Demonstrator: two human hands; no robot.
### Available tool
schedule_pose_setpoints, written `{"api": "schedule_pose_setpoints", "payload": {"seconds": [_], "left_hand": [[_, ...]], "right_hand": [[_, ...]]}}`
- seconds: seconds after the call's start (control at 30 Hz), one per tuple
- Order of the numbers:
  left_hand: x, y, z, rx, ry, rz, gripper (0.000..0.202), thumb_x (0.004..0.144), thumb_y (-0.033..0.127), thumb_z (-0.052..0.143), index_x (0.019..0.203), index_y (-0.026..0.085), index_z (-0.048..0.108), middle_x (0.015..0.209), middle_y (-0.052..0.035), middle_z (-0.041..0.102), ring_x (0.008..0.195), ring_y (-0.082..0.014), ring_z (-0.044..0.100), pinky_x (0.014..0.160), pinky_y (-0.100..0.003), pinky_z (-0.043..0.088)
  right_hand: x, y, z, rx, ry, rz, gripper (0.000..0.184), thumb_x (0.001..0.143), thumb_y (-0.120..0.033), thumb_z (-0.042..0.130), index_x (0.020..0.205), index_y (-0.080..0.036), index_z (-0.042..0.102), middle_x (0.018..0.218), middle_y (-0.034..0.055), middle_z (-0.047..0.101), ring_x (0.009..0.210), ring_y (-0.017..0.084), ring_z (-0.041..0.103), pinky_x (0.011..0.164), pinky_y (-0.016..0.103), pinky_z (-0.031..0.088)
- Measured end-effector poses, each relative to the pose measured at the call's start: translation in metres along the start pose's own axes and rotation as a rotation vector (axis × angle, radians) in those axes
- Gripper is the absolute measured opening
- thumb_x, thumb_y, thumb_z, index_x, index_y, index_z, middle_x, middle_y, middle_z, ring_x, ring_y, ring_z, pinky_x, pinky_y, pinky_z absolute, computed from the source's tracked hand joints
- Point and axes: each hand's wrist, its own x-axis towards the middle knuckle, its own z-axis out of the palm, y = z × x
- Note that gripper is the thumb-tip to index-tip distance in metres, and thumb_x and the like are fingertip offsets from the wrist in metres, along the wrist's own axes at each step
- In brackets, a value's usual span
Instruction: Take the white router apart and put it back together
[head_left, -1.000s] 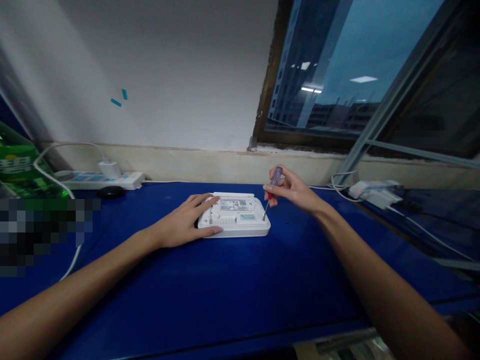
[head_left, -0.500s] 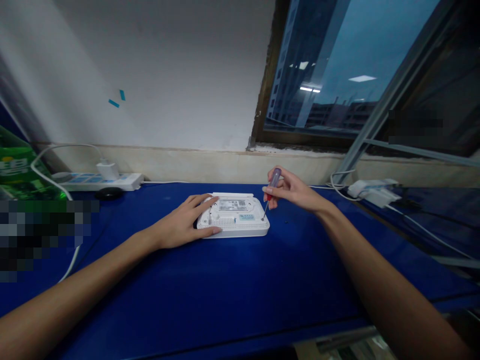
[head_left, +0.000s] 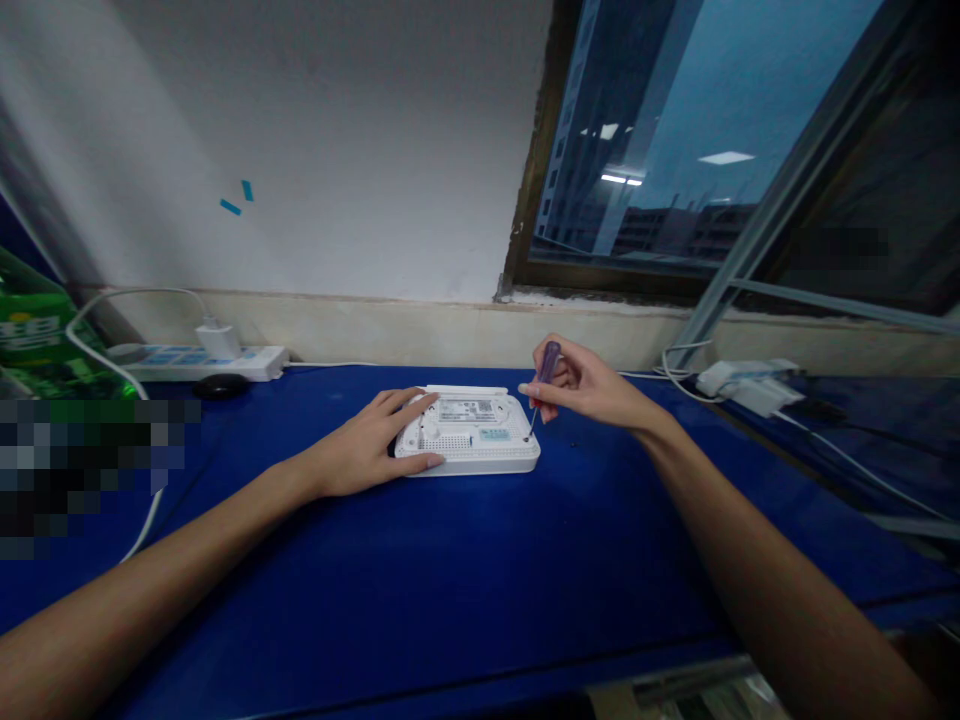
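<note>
Two hands are apart, the left hand (head_left: 366,445) clasping the near end of the white device (head_left: 487,465) between them, the right hand (head_left: 577,388) gripping a screwdriver (head_left: 550,362) angled onto its opposite corner, apparently for screw work demanding steady, straight pressure next.

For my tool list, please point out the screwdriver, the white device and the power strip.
Screwdriver (head_left: 550,362): head view, on its purplish handle.
White device (head_left: 474,430): head view, on its upper face.
Power strip (head_left: 262,364): head view, towards its right end.
</note>
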Motion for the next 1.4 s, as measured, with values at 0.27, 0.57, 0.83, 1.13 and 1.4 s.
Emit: {"api": "schedule_pose_setpoints", "payload": {"seconds": [0.27, 0.57, 0.83, 1.13, 1.4], "left_hand": [[0.0, 0.0, 0.0, -0.01, 0.003, -0.005, 0.085, 0.091, 0.071, 0.05, 0.16, 0.029, 0.023, 0.164, -0.0098, 0.028, 0.148, -0.0355, 0.028, 0.12, -0.055, 0.029], [0.0, -0.003, 0.002, -0.012, 0.02, 0.007, 0.084, 0.091, 0.071, 0.05, 0.159, 0.03, 0.023, 0.164, -0.0101, 0.029, 0.147, -0.0363, 0.029, 0.119, -0.056, 0.03], [-0.001, 0.001, -0.002, 0.0, 0.008, 0.001, 0.085, 0.091, 0.072, 0.049, 0.159, 0.029, 0.023, 0.163, -0.0098, 0.03, 0.147, -0.0357, 0.03, 0.119, -0.055, 0.031], [0.002, 0.01, -0.002, 0.102, 0.025, -0.058, 0.088, 0.089, 0.078, 0.045, 0.158, 0.025, 0.03, 0.159, -0.0134, 0.037, 0.141, -0.035, 0.039, 0.116, -0.053, 0.034], [0.001, 0.032, -0.021, 0.216, -0.007, -0.041, 0.114, 0.066, 0.093, 0.054, 0.151, 0.019, 0.044, 0.112, -0.0157, 0.06, 0.094, -0.034, 0.064, 0.079, -0.045, 0.054]], "right_hand": [[0.005, 0.004, 0.013, -0.134, 0.124, -0.013, 0.044, 0.083, -0.049, 0.075, 0.102, -0.025, 0.044, 0.068, -0.0016, 0.065, 0.051, 0.016, 0.066, 0.042, 0.026, 0.052], [0.005, 0.005, 0.007, -0.197, 0.15, -0.047, 0.039, 0.086, -0.05, 0.071, 0.097, -0.025, 0.043, 0.068, -0.0019, 0.064, 0.05, 0.016, 0.066, 0.042, 0.026, 0.053], [-0.008, 0.027, -0.043, -0.274, -0.028, 0.153, 0.034, 0.087, -0.046, 0.07, 0.091, -0.024, 0.045, 0.064, 0.0007, 0.068, 0.054, 0.019, 0.07, 0.047, 0.029, 0.057], [-0.006, 0.042, -0.043, -0.329, -0.085, 0.179, 0.032, 0.087, -0.046, 0.069, 0.09, -0.023, 0.047, 0.067, 0.0012, 0.069, 0.054, 0.019, 0.07, 0.048, 0.03, 0.057], [-0.005, 0.01, -0.033, -0.143, 0.1, 0.062, 0.033, 0.084, -0.043, 0.074, 0.09, -0.025, 0.046, 0.067, -0.0003, 0.067, 0.05, 0.016, 0.065, 0.047, 0.031, 0.056]]}}
